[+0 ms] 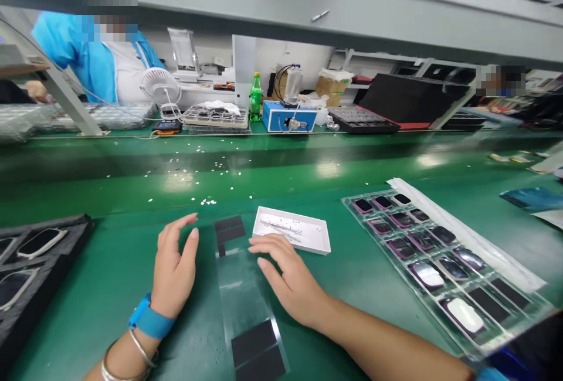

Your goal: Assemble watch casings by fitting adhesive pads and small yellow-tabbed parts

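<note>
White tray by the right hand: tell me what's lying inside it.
The white tray holds thin grey slivers and small scattered scraps on its floor. The right hand covers its near corner, hiding whatever lies there. The slivers are too small to identify.

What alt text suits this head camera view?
A person's left hand and right hand flank a clear film strip with black patches on a green workbench, between a black foam tray and a clear plastic tray of dark parts.

Head view, forward and down
</note>
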### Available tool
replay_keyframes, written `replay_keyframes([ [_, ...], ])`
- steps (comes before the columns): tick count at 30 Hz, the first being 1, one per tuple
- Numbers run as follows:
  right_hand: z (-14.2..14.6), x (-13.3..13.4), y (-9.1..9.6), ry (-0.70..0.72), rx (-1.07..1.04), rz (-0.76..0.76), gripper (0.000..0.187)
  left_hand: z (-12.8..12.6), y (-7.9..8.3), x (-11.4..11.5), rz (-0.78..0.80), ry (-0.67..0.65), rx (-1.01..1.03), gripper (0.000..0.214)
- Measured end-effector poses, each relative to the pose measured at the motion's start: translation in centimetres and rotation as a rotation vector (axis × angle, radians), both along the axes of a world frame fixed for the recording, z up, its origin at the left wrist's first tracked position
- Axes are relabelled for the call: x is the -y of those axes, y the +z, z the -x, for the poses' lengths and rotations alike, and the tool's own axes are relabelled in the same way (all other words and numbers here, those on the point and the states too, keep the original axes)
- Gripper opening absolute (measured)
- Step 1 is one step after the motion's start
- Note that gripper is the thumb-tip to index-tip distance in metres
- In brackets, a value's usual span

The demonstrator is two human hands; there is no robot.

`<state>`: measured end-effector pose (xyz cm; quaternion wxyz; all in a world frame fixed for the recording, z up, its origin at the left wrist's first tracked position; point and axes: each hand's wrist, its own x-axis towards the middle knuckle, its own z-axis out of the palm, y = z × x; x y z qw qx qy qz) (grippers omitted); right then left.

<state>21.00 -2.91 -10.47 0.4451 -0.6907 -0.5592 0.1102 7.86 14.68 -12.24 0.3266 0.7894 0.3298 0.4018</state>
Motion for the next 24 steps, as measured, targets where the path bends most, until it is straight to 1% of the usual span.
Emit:
replay_keyframes([
  [3,-0.6,-0.3,-0.5,-0.057,-0.015,-0.04,0.027,-0.1,-0.1,-0.4,0.121,0.05,0.067,0.032],
  [5,-0.9,-0.3,-0.7,-0.084,-0.029,-0.047,0.029,-0.1,-0.3,-0.5,0.167,0.063,0.093,0.032],
  [12,-1.6,-0.3,-0.8,-0.15,-0.119,-0.105,0.032,-0.3,-0.4,-0.5,0.258,0.062,0.117,0.029],
  [17,-1.7,-0.2,-1.0,-0.162,-0.144,-0.159,0.031,-0.4,-0.5,-0.6,0.289,0.067,0.152,0.027],
  [21,-1.8,0.0,-0.8,-0.142,-0.096,-0.213,0.032,-0.5,-0.6,-0.6,0.304,0.086,0.16,0.027],
  [24,-2.2,0.1,-0.5,-0.139,0.01,-0.234,0.033,-0.4,-0.6,-0.4,0.309,0.078,0.158,0.027],
])
